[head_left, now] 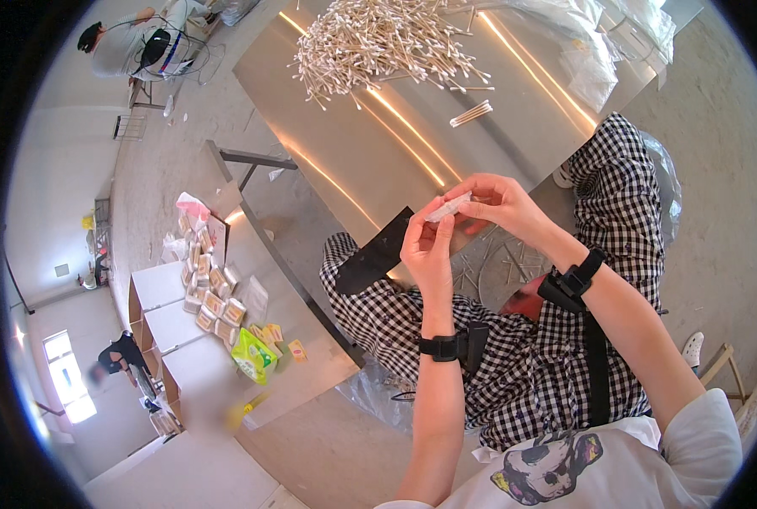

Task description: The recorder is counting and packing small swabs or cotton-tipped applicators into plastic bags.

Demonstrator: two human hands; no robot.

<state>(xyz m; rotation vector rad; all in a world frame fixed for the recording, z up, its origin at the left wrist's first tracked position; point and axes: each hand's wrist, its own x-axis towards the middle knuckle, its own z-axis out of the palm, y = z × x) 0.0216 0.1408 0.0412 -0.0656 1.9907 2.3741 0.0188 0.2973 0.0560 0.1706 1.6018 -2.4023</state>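
Observation:
Over my lap, my left hand (427, 243) and my right hand (507, 206) meet at the near edge of a shiny metal table (353, 161). Between the fingertips of both is a small, whitish, narrow packet (449, 207), pinched at either end; what it contains cannot be made out. On the far part of the table lies a big heap of cotton swabs (378, 51). A small bundle of swabs (471, 114) rests apart from the heap, nearer to my hands. Beside my left hand, a flat black piece (374, 254) lies across my knee.
Clear plastic bags (599, 59) cover the table's far right. At left, another table (298, 386) carries several small packs (213, 297), a green plastic package (254, 356) and yellow boxes (268, 333). White-topped boxes (175, 331) stand beside it. Two people are farther off at left.

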